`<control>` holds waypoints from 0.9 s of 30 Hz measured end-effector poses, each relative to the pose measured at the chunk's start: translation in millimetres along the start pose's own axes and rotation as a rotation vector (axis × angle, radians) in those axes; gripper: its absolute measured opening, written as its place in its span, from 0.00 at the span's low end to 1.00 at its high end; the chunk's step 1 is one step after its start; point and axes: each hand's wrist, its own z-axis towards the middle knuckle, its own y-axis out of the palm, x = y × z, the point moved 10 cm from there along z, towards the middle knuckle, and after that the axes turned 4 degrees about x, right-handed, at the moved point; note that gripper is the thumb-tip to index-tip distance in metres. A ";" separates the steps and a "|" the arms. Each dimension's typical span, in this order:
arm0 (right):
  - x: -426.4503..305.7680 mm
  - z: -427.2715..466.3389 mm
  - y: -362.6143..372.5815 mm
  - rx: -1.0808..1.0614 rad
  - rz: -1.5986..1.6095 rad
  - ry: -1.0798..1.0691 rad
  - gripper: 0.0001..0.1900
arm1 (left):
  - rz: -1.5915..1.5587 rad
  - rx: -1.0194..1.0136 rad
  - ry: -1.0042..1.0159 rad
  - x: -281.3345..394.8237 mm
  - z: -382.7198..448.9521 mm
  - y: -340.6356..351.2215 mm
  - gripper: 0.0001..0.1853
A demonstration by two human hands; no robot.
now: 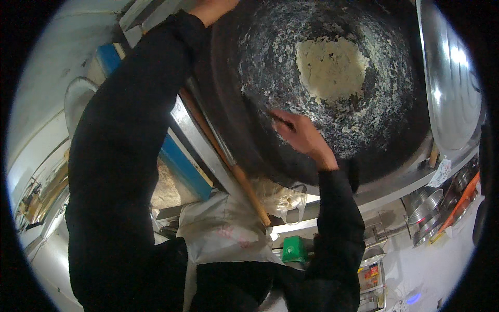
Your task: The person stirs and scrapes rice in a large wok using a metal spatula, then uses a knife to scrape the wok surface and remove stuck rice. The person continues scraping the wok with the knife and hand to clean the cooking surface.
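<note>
A large dark wok-like pan (230,113) fills the upper right of the view. Pale, dough-like paste (331,70) lies in a rough patch at its middle, ringed by whitish, crumbly residue. My right hand (304,134) is over the near left part of the pan, fingers bent and pointing left, apart from the paste. A dark gap or thin thing shows by its fingers; I cannot tell which. My left hand (214,9) is at the top edge, by the pan's upper left rim; its fingers are cut off by the frame.
A wooden rod (249,193) slants along the pan's left side. Near it are a blue-edged box (187,167) and a clear plastic bag (280,199). A shiny metal lid or tray (452,85) stands at the right. Metal bowls (425,204) and a green bin (293,249) are lower.
</note>
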 end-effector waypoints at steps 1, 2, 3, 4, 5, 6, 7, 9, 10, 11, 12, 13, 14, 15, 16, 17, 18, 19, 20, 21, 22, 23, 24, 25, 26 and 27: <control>5.0 -16.1 2.7 0.003 -0.015 -0.087 0.20 | 0.047 0.151 0.128 -9.0 -2.7 0.9 0.37; 15.8 -32.2 -0.3 0.036 -0.036 -0.132 0.20 | 0.051 -0.002 0.105 5.9 -1.6 19.2 0.37; 22.9 -33.8 -1.9 0.066 -0.036 -0.085 0.20 | 0.056 -0.159 0.091 29.1 -1.0 20.3 0.37; 17.7 -20.9 -3.7 0.083 -0.036 -0.063 0.20 | 0.084 -0.301 0.068 39.1 -1.4 18.9 0.37; 5.9 -2.6 -6.5 0.086 -0.038 -0.066 0.20 | 0.036 -0.221 0.059 36.0 2.9 6.8 0.37; -4.4 10.6 -13.4 0.076 -0.044 -0.042 0.20 | -0.018 -0.141 0.052 32.9 5.2 1.3 0.37; -12.3 22.2 -20.0 0.068 -0.047 -0.011 0.20 | -0.076 -0.069 0.048 34.0 5.8 -4.4 0.36; -9.8 17.6 -18.1 0.005 -0.035 0.003 0.20 | -0.067 -0.105 0.011 34.1 6.0 -0.7 0.36; -2.1 -1.2 -15.8 -0.054 -0.024 -0.019 0.20 | -0.063 -0.119 -0.012 32.6 6.4 2.2 0.36; 3.5 -11.3 -10.9 -0.114 -0.013 -0.042 0.21 | -0.030 -0.096 -0.002 34.5 6.8 1.7 0.36; 2.1 -7.6 -11.5 -0.058 -0.012 -0.062 0.21 | 0.011 -0.071 0.009 32.4 5.8 1.4 0.36; -0.9 -2.9 -9.2 -0.003 -0.011 -0.082 0.21 | 0.052 -0.047 0.020 29.8 4.9 0.5 0.36; -5.0 1.5 -7.6 0.053 -0.008 -0.103 0.21 | 0.074 0.043 0.089 32.8 4.7 -7.9 0.36; -6.4 13.4 -12.4 0.086 -0.015 -0.052 0.21 | 0.075 0.139 0.170 42.5 9.3 -13.3 0.37; -3.4 33.3 -17.2 0.117 -0.013 0.000 0.21 | 0.081 0.227 0.252 54.6 9.0 -21.0 0.37; -0.1 42.7 -23.0 0.147 -0.010 0.051 0.21 | 0.041 0.244 0.282 59.6 7.7 -24.0 0.37; 0.2 39.8 -20.9 0.091 -0.006 0.066 0.21 | -0.002 0.267 0.312 65.9 6.8 -32.7 0.37; 1.1 27.3 -16.5 0.018 -0.003 0.080 0.20 | -0.037 0.285 0.328 68.0 0.3 -40.1 0.37; 2.1 18.5 -9.8 -0.057 0.001 0.095 0.20 | -0.080 0.104 0.182 55.9 0.9 -27.2 0.37; -0.9 22.5 -14.7 -0.009 -0.003 0.038 0.20 | -0.115 -0.059 0.038 43.8 4.1 -17.8 0.37; 0.7 21.4 -10.2 0.038 0.001 -0.002 0.21 | -0.160 -0.238 -0.108 32.0 -3.3 -3.7 0.37; 1.4 23.5 -5.1 0.083 0.006 -0.042 0.21 | -0.192 -0.232 -0.103 33.3 -4.7 -8.0 0.36; -9.0 44.0 -13.9 0.246 -0.016 -0.161 0.21 | -0.231 -0.225 -0.089 40.0 -2.7 -12.2 0.36; -11.9 73.3 -27.9 0.303 0.053 -0.067 0.20 | -0.273 -0.212 -0.072 47.3 2.8 -15.9 0.36; -10.9 101.8 -45.0 0.358 0.127 0.027 0.20 | -0.241 -0.255 -0.111 49.3 3.8 -14.9 0.36; -5.6 132.0 -75.6 0.550 0.075 -0.036 0.20 | -0.210 -0.297 -0.147 54.0 5.1 -14.8 0.36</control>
